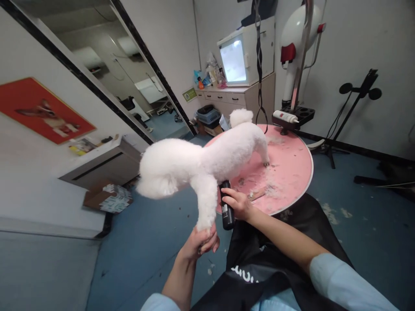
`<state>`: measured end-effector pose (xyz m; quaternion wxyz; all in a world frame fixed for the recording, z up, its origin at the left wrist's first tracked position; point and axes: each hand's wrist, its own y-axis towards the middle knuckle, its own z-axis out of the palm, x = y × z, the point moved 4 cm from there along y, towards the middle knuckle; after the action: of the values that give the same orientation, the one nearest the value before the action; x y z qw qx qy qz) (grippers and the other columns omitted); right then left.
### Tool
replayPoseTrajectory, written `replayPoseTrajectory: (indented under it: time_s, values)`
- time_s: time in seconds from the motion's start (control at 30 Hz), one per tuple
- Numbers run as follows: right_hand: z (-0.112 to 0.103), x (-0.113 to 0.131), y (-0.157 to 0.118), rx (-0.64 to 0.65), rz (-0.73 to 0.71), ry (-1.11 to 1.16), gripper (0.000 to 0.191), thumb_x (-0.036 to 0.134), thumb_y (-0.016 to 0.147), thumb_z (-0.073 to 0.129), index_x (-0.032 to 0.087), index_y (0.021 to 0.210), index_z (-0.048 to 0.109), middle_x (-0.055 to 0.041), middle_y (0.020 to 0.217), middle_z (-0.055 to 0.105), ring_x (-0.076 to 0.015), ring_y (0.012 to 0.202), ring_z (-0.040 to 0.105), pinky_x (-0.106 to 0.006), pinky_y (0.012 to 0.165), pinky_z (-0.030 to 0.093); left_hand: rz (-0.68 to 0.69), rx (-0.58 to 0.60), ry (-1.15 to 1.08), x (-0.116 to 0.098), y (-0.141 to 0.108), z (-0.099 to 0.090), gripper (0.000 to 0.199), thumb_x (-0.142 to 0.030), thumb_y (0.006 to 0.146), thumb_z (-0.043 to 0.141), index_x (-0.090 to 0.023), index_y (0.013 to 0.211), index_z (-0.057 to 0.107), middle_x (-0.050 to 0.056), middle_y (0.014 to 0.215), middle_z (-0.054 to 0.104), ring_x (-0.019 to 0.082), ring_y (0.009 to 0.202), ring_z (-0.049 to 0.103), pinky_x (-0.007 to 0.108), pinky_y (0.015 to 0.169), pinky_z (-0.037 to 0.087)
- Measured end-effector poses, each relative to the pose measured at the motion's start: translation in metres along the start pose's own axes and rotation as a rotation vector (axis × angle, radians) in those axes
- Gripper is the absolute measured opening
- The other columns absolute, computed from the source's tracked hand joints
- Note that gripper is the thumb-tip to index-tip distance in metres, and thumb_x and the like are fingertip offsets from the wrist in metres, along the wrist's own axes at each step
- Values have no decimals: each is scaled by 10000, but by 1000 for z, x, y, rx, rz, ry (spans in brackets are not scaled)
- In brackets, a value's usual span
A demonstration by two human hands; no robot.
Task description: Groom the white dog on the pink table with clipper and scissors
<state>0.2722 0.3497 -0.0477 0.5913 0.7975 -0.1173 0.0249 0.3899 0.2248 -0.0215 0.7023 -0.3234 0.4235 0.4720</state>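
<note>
A fluffy white dog (227, 149) stands on a round pink grooming table (292, 172), its head turned to the left beyond the table's edge. My left hand (203, 240) is closed around the paw of one front leg, which it holds out from the body. In my right hand (238, 203) is a black hair clipper (227, 211), held upright with its top end close under the dog's chest, behind that leg. Whether the clipper's blade touches the fur is hidden. On the tabletop near my right hand lies a brownish comb-like strip (257, 194) among loose hair clippings.
A black grooming loop (260, 103) hangs from above behind the dog. At the table's back edge, a black tool holder (303, 114) bears a white bottle (285, 116). A black stand (330, 147) is at right, a cardboard box (97, 196) at left on the blue floor.
</note>
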Motion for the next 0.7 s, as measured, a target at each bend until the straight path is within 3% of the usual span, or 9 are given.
replayPoseTrajectory:
  time_s: [0.17, 0.3, 0.37, 0.57, 0.63, 0.7]
  values:
    - [10, -11, -22, 45, 168, -25, 255, 165, 923, 565, 189, 1171, 615, -201, 1309, 671, -239, 1097, 720, -334, 834, 635, 43, 16, -8, 4, -9, -6, 394, -464, 864, 665, -191, 710, 426, -119, 363, 272, 35, 318, 198, 204, 476, 369]
    - [9, 12, -35, 136, -49, 66, 184, 194, 945, 559, 223, 1103, 647, -168, 1406, 620, -190, 988, 744, -272, 744, 632, 52, 13, -1, 4, -14, -10, 380, -461, 879, 644, -190, 716, 432, -117, 367, 269, 36, 321, 199, 207, 483, 373]
    - [9, 12, -35, 181, -106, 22, 204, 182, 944, 565, 241, 1109, 669, -151, 1410, 620, -165, 909, 747, -235, 693, 619, 62, 8, -2, 0, -16, -11, 385, -465, 880, 641, -193, 714, 424, -122, 359, 254, 36, 313, 188, 205, 474, 367]
    - [1, -36, -32, 295, 195, -191, 354, 84, 866, 600, 214, 1188, 667, -199, 1421, 584, -221, 951, 747, -301, 733, 633, 58, -30, -14, -7, -16, -15, 431, -480, 855, 670, -201, 687, 387, -133, 348, 205, 37, 311, 162, 205, 464, 350]
    - [-5, -28, -32, 291, 179, -198, 330, 84, 857, 598, 198, 1159, 668, -205, 1416, 584, -228, 963, 742, -310, 742, 631, 48, -51, -14, -6, -16, -17, 461, -509, 836, 685, -205, 674, 379, -135, 342, 190, 39, 312, 152, 211, 457, 341]
    - [-8, -4, -29, 267, 59, -141, 284, 104, 880, 586, 199, 1133, 674, -193, 1402, 601, -217, 961, 737, -298, 753, 622, 22, -99, -9, -3, -15, -19, 474, -527, 817, 702, -206, 668, 385, -133, 345, 191, 41, 321, 151, 218, 461, 342]
